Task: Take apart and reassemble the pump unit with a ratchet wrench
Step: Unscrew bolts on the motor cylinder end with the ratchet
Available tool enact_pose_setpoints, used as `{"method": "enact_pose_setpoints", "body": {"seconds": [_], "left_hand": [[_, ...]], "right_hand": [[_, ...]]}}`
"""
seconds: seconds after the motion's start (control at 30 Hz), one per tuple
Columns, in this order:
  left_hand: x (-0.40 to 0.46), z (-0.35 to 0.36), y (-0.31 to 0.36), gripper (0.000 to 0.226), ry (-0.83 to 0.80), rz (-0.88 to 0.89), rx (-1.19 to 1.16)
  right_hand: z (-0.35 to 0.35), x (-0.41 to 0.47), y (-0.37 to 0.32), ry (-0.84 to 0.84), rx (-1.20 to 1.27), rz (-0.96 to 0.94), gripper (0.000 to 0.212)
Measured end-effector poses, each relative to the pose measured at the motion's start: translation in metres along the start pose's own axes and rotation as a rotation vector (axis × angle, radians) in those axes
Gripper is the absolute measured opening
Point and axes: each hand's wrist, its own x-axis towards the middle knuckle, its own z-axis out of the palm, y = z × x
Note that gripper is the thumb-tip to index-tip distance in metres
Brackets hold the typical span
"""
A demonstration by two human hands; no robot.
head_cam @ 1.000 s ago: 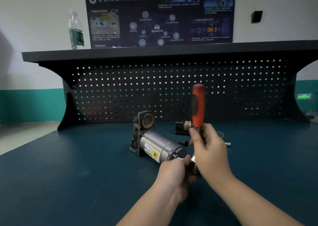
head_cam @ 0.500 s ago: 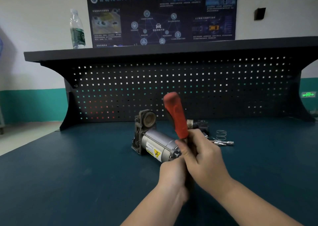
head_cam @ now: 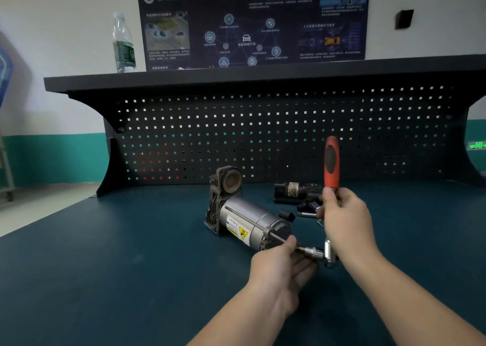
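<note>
- Two hands are engaged: the right hand (head_cam: pixel 347 222) is wrapped around the ratchet wrench (head_cam: pixel 330 161), handle upright for swinging room.
- The extension bit (head_cam: pixel 307 249) is pinched by the left hand (head_cam: pixel 282 264), apparently to keep it seated.
- The pump unit (head_cam: pixel 247 219) lies sideways on the desk (head_cam: pixel 105 253), bolt end facing the hands.

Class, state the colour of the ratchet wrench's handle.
The handle is red-orange with a dark oval inset, seen in the head view above the right hand.
</note>
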Motion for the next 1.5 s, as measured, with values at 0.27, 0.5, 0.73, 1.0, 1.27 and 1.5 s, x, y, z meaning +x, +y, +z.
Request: {"method": "enact_pose_setpoints", "body": {"seconds": [0.27, 0.5, 0.73, 1.0, 1.27, 1.5], "left_hand": [[-0.021, 0.009, -0.01, 0.02, -0.253, -0.161, 0.327], [-0.049, 0.016, -0.021, 0.014, -0.569, -0.333, 0.616], [-0.044, 0.018, -0.006, 0.026, -0.409, -0.146, 0.716], [0.036, 0.073, 0.003, 0.02, -0.024, 0.018, 0.525], [0.124, 0.095, -0.002, 0.034, 0.349, 0.243, 1.606], [0.13, 0.087, 0.001, 0.032, 0.313, 0.373, 1.954]], "right_hand": [[-0.012, 0.026, 0.024, -0.177, 0.061, 0.52, 0.027], [-0.038, 0.037, 0.022, -0.322, 0.225, 0.775, 0.037], [-0.043, 0.042, 0.022, -0.278, 0.39, 0.853, 0.035], [-0.037, 0.05, 0.048, -0.115, 0.428, 0.878, 0.024], [-0.033, 0.053, 0.056, -0.081, 0.463, 0.913, 0.012], [-0.031, 0.052, 0.049, -0.152, 0.453, 0.869, 0.006]]}}
